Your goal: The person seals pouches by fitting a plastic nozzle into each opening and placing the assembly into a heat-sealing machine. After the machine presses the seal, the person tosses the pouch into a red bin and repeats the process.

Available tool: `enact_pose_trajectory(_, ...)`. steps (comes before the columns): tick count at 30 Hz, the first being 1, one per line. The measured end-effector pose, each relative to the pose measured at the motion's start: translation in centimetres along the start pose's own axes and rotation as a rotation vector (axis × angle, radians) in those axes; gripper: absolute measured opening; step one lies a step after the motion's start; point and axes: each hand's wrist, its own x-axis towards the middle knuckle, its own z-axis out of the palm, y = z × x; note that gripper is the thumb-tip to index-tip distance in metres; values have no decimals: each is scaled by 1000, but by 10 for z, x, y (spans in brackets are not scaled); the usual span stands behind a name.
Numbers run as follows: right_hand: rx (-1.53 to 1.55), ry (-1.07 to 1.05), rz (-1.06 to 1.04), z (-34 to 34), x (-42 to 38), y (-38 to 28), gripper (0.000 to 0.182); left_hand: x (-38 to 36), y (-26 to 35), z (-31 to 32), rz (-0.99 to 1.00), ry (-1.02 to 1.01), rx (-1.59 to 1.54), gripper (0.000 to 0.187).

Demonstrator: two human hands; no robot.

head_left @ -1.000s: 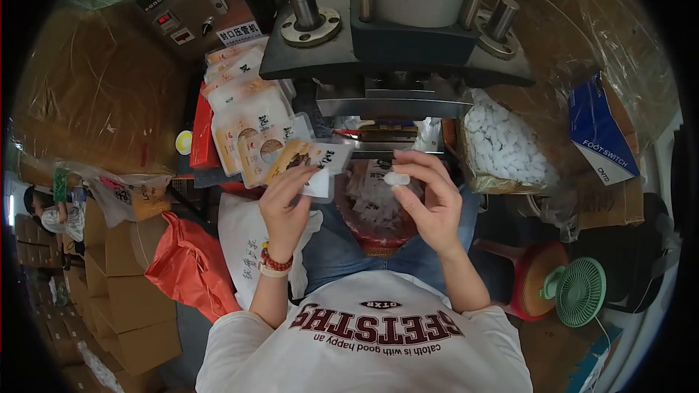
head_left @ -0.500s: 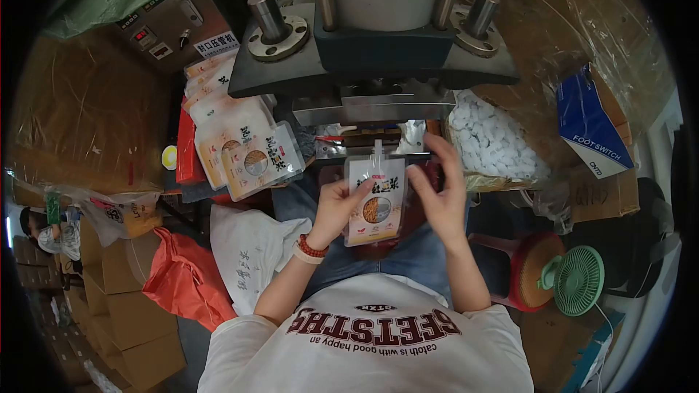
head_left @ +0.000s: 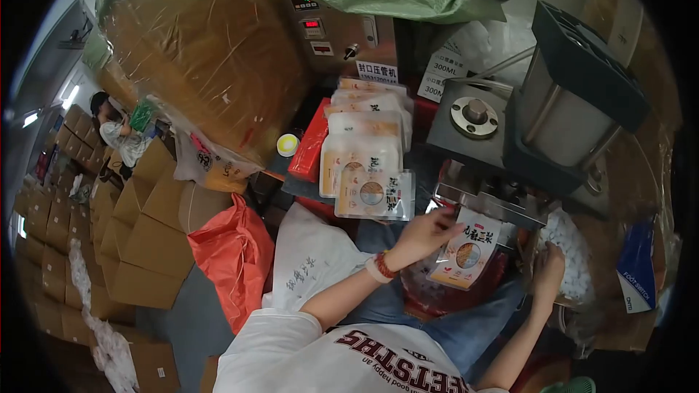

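Note:
A spouted pouch [head_left: 466, 255] with a round printed window stands in front of the press [head_left: 502, 207], its top end at the press jaws. My left hand [head_left: 426, 236], with a red bead bracelet at the wrist, is at the pouch's upper left edge. Its fingers are bent but apart, with the tips at or just touching the pouch. My right hand [head_left: 550, 273] reaches into the heap of small white pieces [head_left: 568, 247] at the right. Its fingers are curled, and whatever they hold is hidden.
A stack of similar pouches [head_left: 371, 193] lies left of the press, beside a red box [head_left: 312, 142]. Behind it stands a control box [head_left: 349, 33]. A red bag [head_left: 237, 258] and a white sack [head_left: 309, 247] are at my left. Further left, another person [head_left: 124, 131] is among cartons.
My view has turned left. My right hand has left the pouch's side and gone to the white pieces. My left hand has shifted from the pouch's front to its left edge.

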Motion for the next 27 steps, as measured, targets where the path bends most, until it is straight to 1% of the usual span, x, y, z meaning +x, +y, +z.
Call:
enact_pose_trajectory(2,-32,-58,17,-8,-6,-3,32,-23,5,-22,355,629,877,82)
enact_pose_trajectory(4,-49,-41,27,-12,-4,-11,30,-35,-28,-44,230,611,1075,94)
enact_pose_trajectory(5,-57,-27,25,-13,-4,-15,28,-40,-50,-49,186,523,1136,76)
enact_pose_trajectory(6,-61,-32,21,-11,-2,-12,28,-46,-63,-57,180,522,1131,76)
enact_pose_trajectory(8,-52,-8,34,-4,0,-6,23,-55,-72,-73,418,373,1015,54)
enact_pose_trajectory(9,-61,-16,27,-4,-2,-7,23,-59,-70,-75,409,413,848,43)
enact_pose_trajectory(10,-25,30,54,-5,-1,-9,21,-61,-64,-75,402,424,836,43)
enact_pose_trajectory(11,15,82,76,-4,3,-11,20,-61,-58,-77,472,511,840,41)
enact_pose_trajectory(12,11,85,57,-2,6,-12,20,-59,-51,-80,542,599,844,39)
enact_pose_trajectory(13,8,131,0,0,6,-10,19,-54,-44,-84,541,614,836,39)
enact_pose_trajectory(14,3,173,-55,-1,3,-8,17,-49,-37,-88,637,731,908,40)
enact_pose_trajectory(15,-3,168,-71,-4,0,-8,17,-43,-32,-91,728,850,981,41)
enact_pose_trajectory(16,-25,352,-177,-5,-5,-11,16,-28,-40,-95,685,733,1010,41)
enact_pose_trajectory(17,-32,533,-290,-3,-10,-15,15,-11,-60,-96,632,623,1042,41)
enact_pose_trajectory(18,25,539,-341,0,-22,-18,16,8,-85,-88,505,571,1073,50)
enact_pose_trajectory(19,81,547,-389,1,-40,-17,17,3,-84,-89,478,598,1081,50)
enact_pose_trajectory(21,112,435,-584,15,-81,-16,22,0,-71,-89,525,620,1020,59)
enact_pose_trajectory(23,182,143,-639,27,-113,-23,20,-5,-72,-85,545,633,966,60)
enact_pose_trajectory(24,171,147,-641,36,-118,-20,20,-11,-75,-81,602,686,950,57)
enact_pose_trajectory(25,187,47,-465,47,-121,-13,17,-17,-77,-77,658,741,935,53)
enact_pose_trajectory(26,205,-50,-285,64,-126,-2,15,-25,-87,-67,760,727,833,50)
enact_pose_trajectory(27,357,-189,48,88,-129,36,27,-34,-101,-50,855,709,728,47)
